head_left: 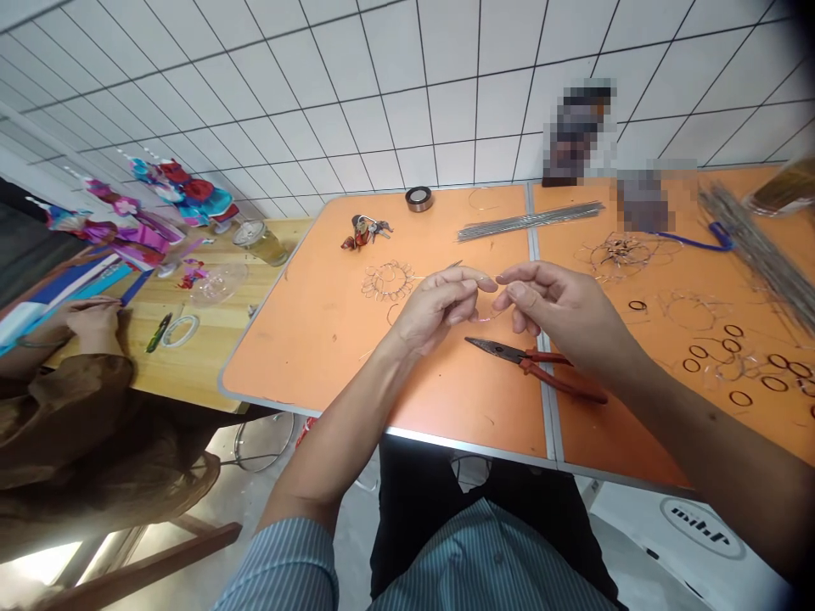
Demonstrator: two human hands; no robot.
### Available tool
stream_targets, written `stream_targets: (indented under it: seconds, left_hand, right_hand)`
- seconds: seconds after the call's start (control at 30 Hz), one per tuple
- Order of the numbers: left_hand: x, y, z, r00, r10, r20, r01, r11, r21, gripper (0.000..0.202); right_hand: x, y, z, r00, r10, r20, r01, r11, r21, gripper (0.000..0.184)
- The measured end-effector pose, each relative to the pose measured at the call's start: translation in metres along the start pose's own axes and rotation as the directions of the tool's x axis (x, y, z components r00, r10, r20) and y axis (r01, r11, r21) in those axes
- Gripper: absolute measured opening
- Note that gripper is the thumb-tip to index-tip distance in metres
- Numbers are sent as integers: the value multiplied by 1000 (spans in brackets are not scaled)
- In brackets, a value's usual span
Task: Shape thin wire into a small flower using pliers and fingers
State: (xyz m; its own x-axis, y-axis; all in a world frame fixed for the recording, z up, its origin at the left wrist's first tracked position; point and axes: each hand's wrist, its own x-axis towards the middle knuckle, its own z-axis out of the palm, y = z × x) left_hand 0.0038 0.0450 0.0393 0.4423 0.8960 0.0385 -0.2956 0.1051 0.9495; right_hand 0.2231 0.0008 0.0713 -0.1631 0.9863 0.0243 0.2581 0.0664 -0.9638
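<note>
My left hand (441, 307) and my right hand (548, 304) meet above the orange folding table (306, 339), fingertips nearly touching. Both are closed in a pinch on a thin wire (487, 319), which shows as a fine pinkish line below the fingers; most of it is hidden. Red-handled long-nose pliers (528, 360) lie just below my right hand, jaws pointing left. Beyond my left hand rests a ring of looped wire (388, 280), shaped like a flower.
A tape roll (418, 199), keys (368, 231) and a bundle of straight wires (528, 222) lie toward the wall. Tangled wire (621, 250) and several dark rings (732, 345) spread rightward. At left, a co-worker's hands (92, 316) rest at a wooden table (210, 365) with colourful figures (184, 191).
</note>
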Motion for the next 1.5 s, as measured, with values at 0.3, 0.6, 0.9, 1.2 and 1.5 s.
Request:
stream_targets:
  seconds: [0.3,0.6,0.9,1.2,1.5]
  left_hand:
    - [1,-4,-2,996,-88,2,88,988,-130,23]
    - [-1,-6,1,1000,-18,-6,19,999,46,29]
    - [0,-12,0,998,38,-46,-30,984,173,45]
    - [4,-18,-1,996,18,-88,-11,998,69,53]
    - [0,-16,-5,990,-121,69,121,993,10,31]
  right_hand:
    - [10,6,4,996,-78,-47,75,996,-54,21]
    - [13,8,1,991,-52,-127,28,983,-180,21]
    - [8,3,4,994,-71,-78,43,950,-310,21]
    - [12,14,-5,1000,-8,8,9,995,-101,24]
    - [19,35,-11,994,50,94,-80,933,351,28]
